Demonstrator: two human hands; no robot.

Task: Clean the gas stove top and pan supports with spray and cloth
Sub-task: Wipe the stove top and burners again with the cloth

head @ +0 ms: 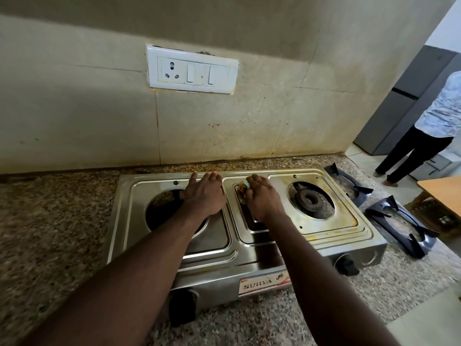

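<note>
Fingers (258,182) of the right hand (263,199) are curling round a small orange-and-blue wad, taken to be the cloth (242,187). They are pressing it onto the stove (217,265), in the recessed middle panel near the back rim. Fingers (212,176) of the left hand (204,194) are lying straight and close together, flat on the steel just left of the cloth, apparently bracing the stove. To the right of the right fingers the burner (310,199) is sitting bare in its opening, ringed by yellowish staining. Well to the right of both hands, two black supports (401,223) are lying on the counter (62,221), off the stove. No spray is showing. Step in hand, as judged: scrubbing the middle strip of the top, with the supports awaiting their turn. The next move is calling for the cloth to be worked rightward over the stained panel around the burner, under steady pressure, with the left hand holding the stove from sliding.
</note>
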